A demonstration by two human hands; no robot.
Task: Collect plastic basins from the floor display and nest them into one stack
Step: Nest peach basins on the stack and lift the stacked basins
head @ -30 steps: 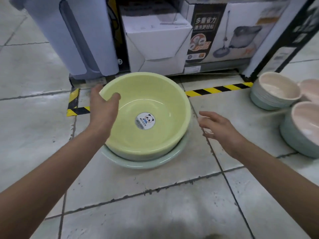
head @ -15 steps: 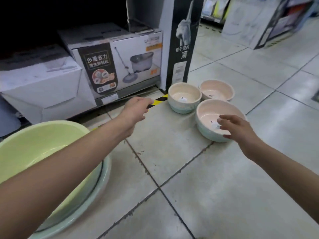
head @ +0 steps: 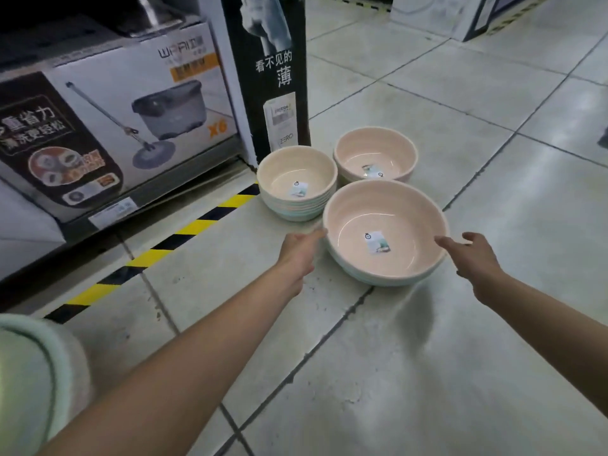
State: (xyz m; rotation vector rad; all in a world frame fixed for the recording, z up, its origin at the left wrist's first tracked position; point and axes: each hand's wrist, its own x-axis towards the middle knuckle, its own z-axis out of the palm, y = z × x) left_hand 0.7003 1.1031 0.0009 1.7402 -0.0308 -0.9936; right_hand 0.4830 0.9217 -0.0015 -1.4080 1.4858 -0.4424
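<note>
Three stacks of pale pink basins stand on the tiled floor. The nearest and largest stack (head: 388, 222) has a label inside and greenish basins beneath. My left hand (head: 301, 250) reaches its left rim, fingertips at the edge. My right hand (head: 468, 255) is stretched over its right rim, fingers straight, holding nothing. Behind it sit a smaller stack (head: 297, 179) and another stack (head: 375, 154). The green basin stack (head: 29, 373) shows blurred at the lower left corner.
Boxed mop sets (head: 131, 103) sit on a low shelf at the left, behind yellow-black floor tape (head: 184, 230). A tall black display panel (head: 273, 70) stands just behind the basins. Open tiled floor (head: 460, 357) spreads to the right and toward me.
The view has swung right, away from the green basin. Both hands have moved to the largest pink stack, the left arriving at its left rim, the right over its right rim.
</note>
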